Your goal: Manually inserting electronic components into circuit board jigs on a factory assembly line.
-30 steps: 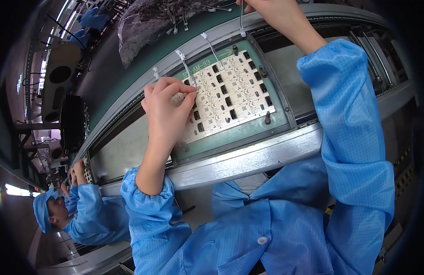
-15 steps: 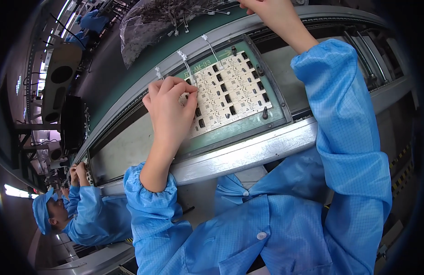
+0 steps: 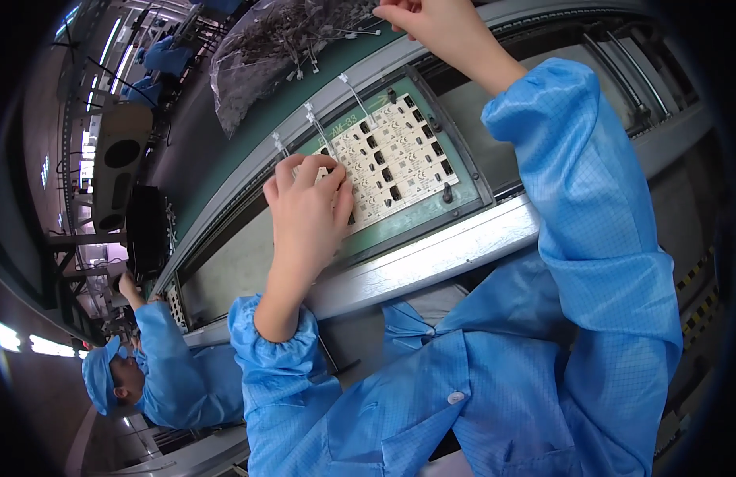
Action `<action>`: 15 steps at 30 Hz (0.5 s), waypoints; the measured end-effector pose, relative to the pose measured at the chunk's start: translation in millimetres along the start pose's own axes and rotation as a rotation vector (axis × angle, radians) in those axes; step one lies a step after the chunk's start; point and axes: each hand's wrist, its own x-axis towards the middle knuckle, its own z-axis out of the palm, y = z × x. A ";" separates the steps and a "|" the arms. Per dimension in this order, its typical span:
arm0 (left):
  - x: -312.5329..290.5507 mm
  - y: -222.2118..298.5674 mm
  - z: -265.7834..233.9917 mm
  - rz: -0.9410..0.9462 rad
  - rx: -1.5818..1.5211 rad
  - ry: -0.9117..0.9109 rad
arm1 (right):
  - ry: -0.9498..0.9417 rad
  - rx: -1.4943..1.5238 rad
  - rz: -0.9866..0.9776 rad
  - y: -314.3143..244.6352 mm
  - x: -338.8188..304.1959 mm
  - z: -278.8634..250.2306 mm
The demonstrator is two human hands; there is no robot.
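A panel of cream circuit boards [image 3: 420,163] with black components sits in a green fixture plate [image 3: 384,230] on the rail. Over the panel's left part is my left hand [image 3: 304,211], its fingers curled down and pressed together. Whatever lies under its fingertips is hidden. One white wire lead [image 3: 316,123] runs from the panel just beyond those fingers, and another lead [image 3: 358,98] rises from the panel's far edge. My right hand [image 3: 439,32] is raised past the far rail, its fingertips closed at the picture's top edge. Anything small between them does not show.
A clear plastic bag [image 3: 249,67] of many white-ended wire leads lies beyond the far rail on a green surface [image 3: 209,159]. A metal rail [image 3: 431,254] runs along the near side. To the left, a co-worker in blue [image 3: 177,366] reaches toward the same line.
The fixture and panel appear shifted slightly left in the view. My left hand has moved slightly right over the panel, and my right hand lies further left, nearer the bag of leads.
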 end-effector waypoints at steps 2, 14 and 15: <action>22.5 -14.2 -10.2 -0.013 -0.034 -0.096 | -0.037 0.030 0.168 -2.1 -1.6 -2.6; 235.0 -134.6 82.9 -0.069 0.040 0.123 | -0.002 0.014 0.134 19.3 12.1 -21.8; 242.0 -137.2 87.6 -0.105 0.119 0.087 | 0.012 -0.016 0.122 10.3 15.7 -21.4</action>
